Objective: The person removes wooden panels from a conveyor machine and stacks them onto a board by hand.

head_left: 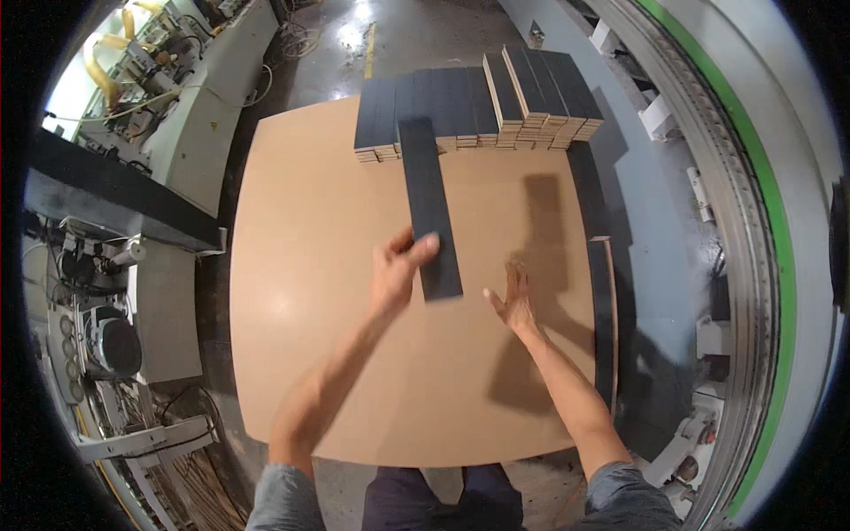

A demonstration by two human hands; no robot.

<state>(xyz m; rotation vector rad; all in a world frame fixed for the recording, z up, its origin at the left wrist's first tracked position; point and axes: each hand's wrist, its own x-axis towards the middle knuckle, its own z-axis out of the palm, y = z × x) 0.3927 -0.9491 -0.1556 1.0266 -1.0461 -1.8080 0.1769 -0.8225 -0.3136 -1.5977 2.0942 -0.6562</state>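
My left hand (398, 270) grips a long dark board strip (431, 212) near its close end, with the thumb on top and the fingers beneath. The strip is held above the tan tabletop (310, 230), its far end overlapping the front of a row of stacked dark strips (434, 97). To the right, my right hand (514, 301) hovers over the tabletop, holding nothing, its fingers spread and the thumb apart. The stacked strips have dark tops and light layered edges. Stacks at the right end (544, 80) rise higher than those at the left.
Another dark strip (604, 319) lies along the table's right edge. Machinery with hoses and cables (142, 71) stands at the left. A long machine with a green-striped rail (761, 230) runs along the right. Concrete floor (336, 53) shows beyond the table.
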